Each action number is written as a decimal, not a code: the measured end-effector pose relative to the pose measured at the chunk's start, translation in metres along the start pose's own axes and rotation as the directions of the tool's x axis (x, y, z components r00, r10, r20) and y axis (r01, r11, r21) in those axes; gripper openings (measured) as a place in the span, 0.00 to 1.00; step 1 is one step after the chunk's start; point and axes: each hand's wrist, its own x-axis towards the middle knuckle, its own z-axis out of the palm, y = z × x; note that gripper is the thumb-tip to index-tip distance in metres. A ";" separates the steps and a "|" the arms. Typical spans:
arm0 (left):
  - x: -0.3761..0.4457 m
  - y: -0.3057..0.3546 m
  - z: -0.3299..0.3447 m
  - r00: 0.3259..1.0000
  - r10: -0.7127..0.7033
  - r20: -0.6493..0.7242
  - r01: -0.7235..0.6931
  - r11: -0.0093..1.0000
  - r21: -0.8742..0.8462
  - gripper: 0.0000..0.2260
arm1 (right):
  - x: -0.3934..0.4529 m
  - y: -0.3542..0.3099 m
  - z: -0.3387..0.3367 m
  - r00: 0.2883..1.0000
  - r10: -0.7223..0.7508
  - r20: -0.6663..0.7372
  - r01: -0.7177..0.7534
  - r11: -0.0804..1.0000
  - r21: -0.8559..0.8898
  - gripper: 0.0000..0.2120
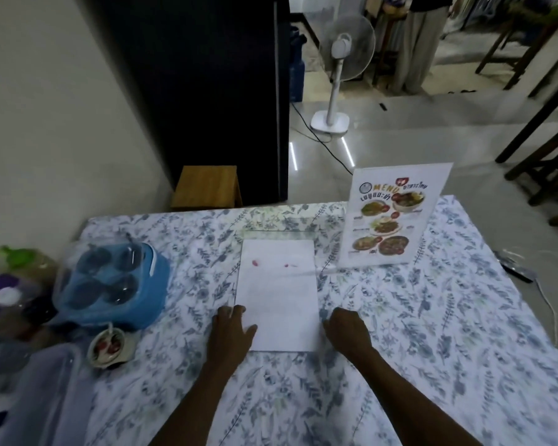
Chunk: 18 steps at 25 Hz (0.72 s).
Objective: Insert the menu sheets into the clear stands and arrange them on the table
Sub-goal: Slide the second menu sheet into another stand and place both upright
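A white menu sheet (279,294) lies face down in the middle of the floral tablecloth (432,333), seemingly inside a clear stand (271,235) lying flat, whose transparent edge shows just beyond the paper. My left hand (231,331) rests on the sheet's near left corner, thumb over the paper. At the sheet's near right edge sits my right hand (347,329), fingers curled against it. A second clear stand (395,214) with a printed menu inside stands upright at the far right.
A blue container with a clear domed lid (110,281) and a small cup with a spoon (108,346) sit at the left. A clear plastic box (42,397) fills the near left corner. A dark remote (516,268) lies by the right edge.
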 end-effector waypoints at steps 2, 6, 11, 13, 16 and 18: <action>-0.005 0.001 0.002 1.000 0.011 0.000 -0.011 1.000 -0.028 0.19 | -0.004 -0.013 0.009 1.000 0.010 0.001 -0.010 1.000 -0.007 0.11; -0.010 0.009 0.006 0.997 0.004 -0.078 -0.015 0.990 -0.141 0.15 | -0.010 -0.014 0.019 0.998 0.019 0.052 -0.021 0.999 0.033 0.13; -0.020 0.011 -0.006 0.977 -0.153 -0.149 0.108 0.956 -0.271 0.13 | -0.025 0.002 0.007 0.978 0.003 0.208 -0.027 0.993 0.113 0.14; -0.030 0.016 -0.012 0.971 -0.194 -0.142 0.145 0.944 -0.298 0.13 | -0.028 0.011 0.008 0.969 0.082 0.234 -0.152 0.942 0.300 0.13; -0.053 0.021 -0.024 0.968 -0.221 -0.121 0.166 0.921 -0.352 0.09 | -0.049 0.025 -0.013 0.988 0.078 0.129 -0.139 0.809 0.570 0.10; -0.071 0.021 -0.035 0.976 -0.178 -0.128 0.123 0.929 -0.350 0.06 | -0.068 0.033 -0.037 0.990 0.010 0.143 -0.110 0.701 0.704 0.12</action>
